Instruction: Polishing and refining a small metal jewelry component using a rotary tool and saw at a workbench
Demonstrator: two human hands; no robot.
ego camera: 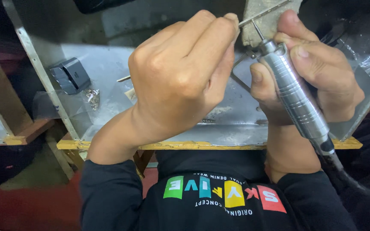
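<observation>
Grinding at the metal tray bench

The tray [108, 64] holds a small grey box [70, 75]. Left hand [180, 72] pinches a thin metal rod [260, 15]; right hand [317, 72] grips a silver rotary handpiece [296, 98].

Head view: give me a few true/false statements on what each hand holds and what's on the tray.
1. The right hand grips a ribbed silver rotary handpiece. True.
2. The left hand lies flat and open on the metal tray. False: it is closed in a fist, pinching a thin metal rod at its fingertips.
3. The handpiece's bit points toward a grey stone-like block at the top of the view. True.
4. A dark flexible cable leaves the lower end of the handpiece. True.
5. A small dark grey box sits at the right of the tray. False: it sits at the left, beyond the left hand.
</observation>
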